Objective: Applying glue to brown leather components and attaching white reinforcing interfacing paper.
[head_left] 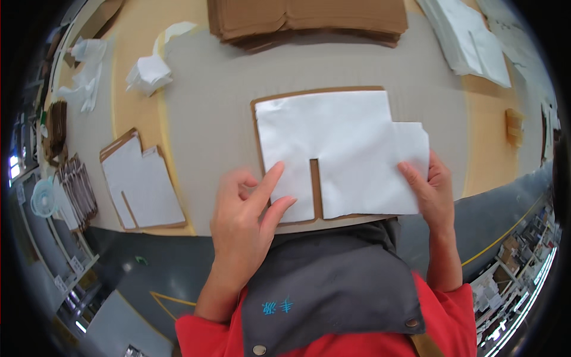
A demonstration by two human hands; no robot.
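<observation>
In front of me a white cut sheet (pixel 357 154) with a narrow slot and a stepped right side lies over a matching brown piece (pixel 316 196). The brown shows along the left and top edges and through the slot. My right hand (pixel 433 189) pinches the sheet's right edge, thumb on top and fingers behind; whether it also grips the brown piece is hidden. At the left edge, my left hand (pixel 244 217) has its index finger and thumb spread over the white sheet, holding nothing. I cannot tell whether those fingertips touch it.
A thick stack of brown pieces (pixel 309 21) lies at the far middle of the table (pixel 202 119). White sheets (pixel 470 44) are piled far right. To the left are a white-topped stack (pixel 143 181) and crumpled white paper (pixel 148 72); a tape-like roll (pixel 514 126) sits right.
</observation>
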